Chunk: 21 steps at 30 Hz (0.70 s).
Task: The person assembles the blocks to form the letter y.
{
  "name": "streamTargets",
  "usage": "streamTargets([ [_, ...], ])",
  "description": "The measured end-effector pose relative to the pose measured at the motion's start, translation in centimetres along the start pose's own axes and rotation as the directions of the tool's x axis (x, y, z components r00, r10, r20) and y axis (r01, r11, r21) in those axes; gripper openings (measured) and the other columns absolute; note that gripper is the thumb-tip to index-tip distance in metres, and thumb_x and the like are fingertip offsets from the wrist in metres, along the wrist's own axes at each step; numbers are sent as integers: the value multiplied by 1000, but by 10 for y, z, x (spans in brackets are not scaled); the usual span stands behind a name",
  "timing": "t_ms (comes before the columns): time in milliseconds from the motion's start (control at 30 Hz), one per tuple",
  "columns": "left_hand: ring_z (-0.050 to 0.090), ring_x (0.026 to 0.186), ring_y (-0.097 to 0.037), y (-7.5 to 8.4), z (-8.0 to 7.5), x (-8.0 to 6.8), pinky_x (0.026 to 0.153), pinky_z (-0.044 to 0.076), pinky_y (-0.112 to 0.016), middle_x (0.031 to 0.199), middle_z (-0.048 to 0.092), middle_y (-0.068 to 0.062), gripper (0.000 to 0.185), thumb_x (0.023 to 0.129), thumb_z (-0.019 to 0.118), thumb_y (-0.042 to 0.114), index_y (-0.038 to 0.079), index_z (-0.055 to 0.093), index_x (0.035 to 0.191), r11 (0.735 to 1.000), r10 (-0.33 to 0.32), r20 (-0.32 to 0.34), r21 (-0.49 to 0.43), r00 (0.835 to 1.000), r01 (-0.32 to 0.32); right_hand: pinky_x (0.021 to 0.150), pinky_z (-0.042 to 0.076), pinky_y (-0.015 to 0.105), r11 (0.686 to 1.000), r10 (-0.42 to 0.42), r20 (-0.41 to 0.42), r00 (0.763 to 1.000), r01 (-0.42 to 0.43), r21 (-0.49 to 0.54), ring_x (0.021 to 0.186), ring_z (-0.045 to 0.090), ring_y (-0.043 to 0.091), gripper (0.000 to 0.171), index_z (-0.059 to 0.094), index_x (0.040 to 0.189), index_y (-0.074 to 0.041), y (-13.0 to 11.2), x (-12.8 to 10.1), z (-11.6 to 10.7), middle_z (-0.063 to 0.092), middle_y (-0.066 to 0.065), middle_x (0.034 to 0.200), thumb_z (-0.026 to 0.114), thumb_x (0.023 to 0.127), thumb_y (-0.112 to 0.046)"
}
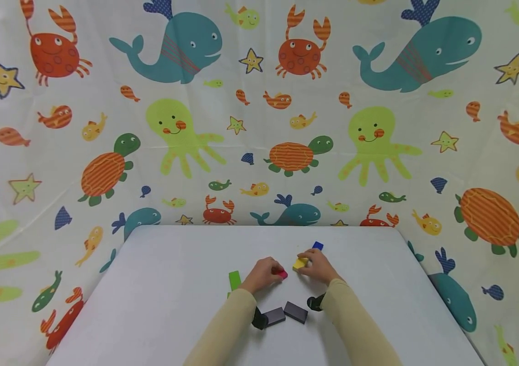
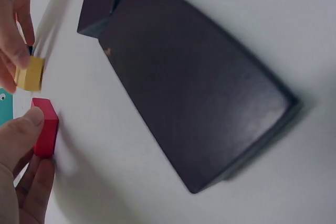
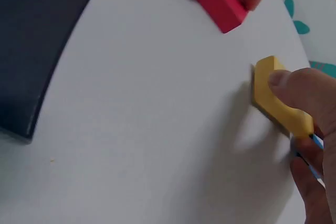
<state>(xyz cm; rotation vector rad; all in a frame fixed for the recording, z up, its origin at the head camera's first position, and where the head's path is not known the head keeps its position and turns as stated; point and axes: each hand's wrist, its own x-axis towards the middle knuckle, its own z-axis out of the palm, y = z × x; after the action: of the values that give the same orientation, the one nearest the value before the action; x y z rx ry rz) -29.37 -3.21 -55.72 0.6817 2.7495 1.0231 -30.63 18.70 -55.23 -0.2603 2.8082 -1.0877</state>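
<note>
My left hand (image 1: 261,275) pinches a red block (image 2: 48,134) between thumb and fingers, low over the white table. Across from it, my right hand (image 1: 318,267) grips a yellow block (image 3: 276,99), thumb on its near face and fingers behind. A narrow gap separates the two blocks in the head view. Just beyond the right hand lies a blue block (image 1: 317,245), partly covered by the fingers. Green blocks (image 1: 235,280) lie left of the left hand, one mostly hidden by the sleeve.
Two dark flat blocks (image 1: 296,312) lie end to end between the forearms, close to the wrist cameras. The white table (image 1: 163,290) ends at the back against a hanging sheet (image 1: 241,152) printed with sea animals.
</note>
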Motion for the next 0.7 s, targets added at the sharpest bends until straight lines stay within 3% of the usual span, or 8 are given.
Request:
streamTargets([
  [400, 58, 91, -15, -1, 2, -1, 85, 51, -30, 99, 65, -2, 23, 86, 76, 15, 6, 74, 107, 1000, -4, 15, -3, 1000, 4, 102, 42, 52, 996, -26, 64, 998, 31, -78, 121, 48, 35, 40, 68, 121, -8, -2, -2, 5, 52, 17, 130, 78, 83, -15],
  [700, 57, 91, -14, -1, 1, 0, 86, 51, -30, 98, 65, -2, 24, 85, 77, 16, 6, 73, 108, 1000, -18, 4, -2, 1000, 18, 102, 42, 52, 992, -101, 34, 994, 103, -74, 117, 53, 35, 43, 66, 122, -2, -4, -2, 9, 57, 18, 124, 78, 83, -15],
])
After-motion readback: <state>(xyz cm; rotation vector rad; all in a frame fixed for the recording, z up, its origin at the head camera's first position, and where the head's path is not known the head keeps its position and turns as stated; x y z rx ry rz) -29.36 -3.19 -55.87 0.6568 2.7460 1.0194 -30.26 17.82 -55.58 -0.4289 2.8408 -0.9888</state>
